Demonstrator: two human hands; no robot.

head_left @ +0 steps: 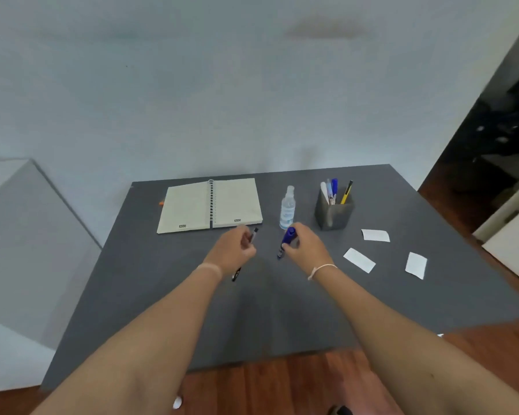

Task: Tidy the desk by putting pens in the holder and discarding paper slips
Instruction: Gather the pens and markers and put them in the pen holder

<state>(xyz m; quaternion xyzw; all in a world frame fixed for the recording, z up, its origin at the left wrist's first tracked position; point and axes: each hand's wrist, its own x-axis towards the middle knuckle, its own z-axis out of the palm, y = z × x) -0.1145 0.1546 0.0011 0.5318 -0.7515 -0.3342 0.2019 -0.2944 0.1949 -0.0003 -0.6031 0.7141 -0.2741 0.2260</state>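
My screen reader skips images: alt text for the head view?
Left hand grips a black pen, right hand a blue pen, above a grey desk with pen holder, open notebook and three paper slips.

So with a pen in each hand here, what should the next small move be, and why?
Probably carry the right hand with its blue pen back and right to the grey holder and drop it in. That hand is nearer the holder, which already has pens standing in it. The left hand grips a black pen that can follow; three paper slips lie undiscarded.
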